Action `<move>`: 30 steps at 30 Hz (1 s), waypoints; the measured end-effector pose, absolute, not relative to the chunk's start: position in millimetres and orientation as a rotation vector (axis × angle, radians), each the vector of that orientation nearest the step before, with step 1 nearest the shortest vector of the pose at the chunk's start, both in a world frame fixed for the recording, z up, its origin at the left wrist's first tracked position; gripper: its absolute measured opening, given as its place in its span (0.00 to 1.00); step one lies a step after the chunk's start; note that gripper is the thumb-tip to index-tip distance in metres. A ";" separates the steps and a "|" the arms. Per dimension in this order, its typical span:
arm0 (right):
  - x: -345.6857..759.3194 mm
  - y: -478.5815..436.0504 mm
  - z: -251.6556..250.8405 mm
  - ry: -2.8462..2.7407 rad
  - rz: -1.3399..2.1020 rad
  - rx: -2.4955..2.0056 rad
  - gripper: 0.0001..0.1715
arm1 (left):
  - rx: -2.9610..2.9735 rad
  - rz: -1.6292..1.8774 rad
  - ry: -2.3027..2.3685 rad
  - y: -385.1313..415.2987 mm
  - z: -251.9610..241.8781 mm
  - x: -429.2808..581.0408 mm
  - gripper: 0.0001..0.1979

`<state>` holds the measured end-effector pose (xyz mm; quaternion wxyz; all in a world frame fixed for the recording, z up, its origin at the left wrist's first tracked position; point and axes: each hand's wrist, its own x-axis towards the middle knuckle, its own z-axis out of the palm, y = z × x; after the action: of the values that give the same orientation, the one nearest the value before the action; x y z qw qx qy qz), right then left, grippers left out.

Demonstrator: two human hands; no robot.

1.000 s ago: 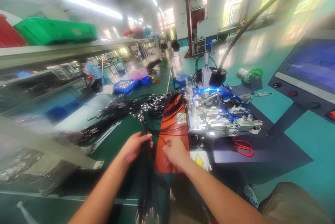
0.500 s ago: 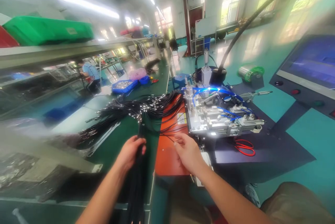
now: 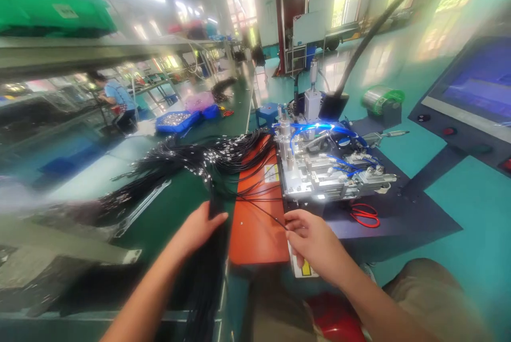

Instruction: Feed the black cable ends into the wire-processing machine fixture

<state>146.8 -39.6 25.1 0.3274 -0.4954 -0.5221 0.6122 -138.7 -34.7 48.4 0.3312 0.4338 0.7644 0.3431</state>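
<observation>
My left hand [image 3: 202, 229] is closed around a thick bundle of black cables [image 3: 202, 288] that hangs over the near edge of the green table. Its thumb lies across the bundle, and the other fingers are mostly hidden. My right hand [image 3: 313, 239] pinches one thin black cable [image 3: 265, 212] near its end, over the right edge of the orange board [image 3: 255, 249]. A large pile of black cables with shiny metal ends [image 3: 187, 153] spreads over the table beyond my hands. Right of the board stands a metal machine [image 3: 327, 166] with blue air tubes.
Red-handled scissors [image 3: 365, 215] lie before the machine. A screen panel [image 3: 475, 91] stands at the right, and a green wire spool [image 3: 382, 99] behind. Left are a shelf with a green bin [image 3: 56, 11] and a blue tray of small parts [image 3: 175, 121]. A person [image 3: 117, 99] stands farther off.
My right hand has moved right and slightly nearer, drawing the single cable out across the orange board. My left thumb has stretched out across the bundle. The whole view has shifted a little.
</observation>
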 end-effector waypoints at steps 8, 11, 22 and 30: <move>173.1 -50.9 15.7 -1.489 1.257 -1.436 0.15 | 2.281 0.520 1.085 -10.5 78.9 -40.6 0.12; 178.9 -53.6 15.8 -1.515 1.153 -1.466 0.13 | 2.485 0.367 0.898 -3.5 71.7 -5.7 0.12; 201.1 -58.5 -9.3 -1.246 1.351 -1.423 0.19 | 2.414 0.745 0.894 -10.9 15.6 -2.8 0.11; 200.0 -53.8 -6.5 -1.229 1.392 -1.412 0.21 | 2.394 0.802 0.866 -5.0 4.4 -5.0 0.10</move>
<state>200.0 -53.8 -6.5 0.3935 -0.5563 -0.4843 0.5487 -5.0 -5.0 4.4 0.2342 0.8720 0.3153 0.2922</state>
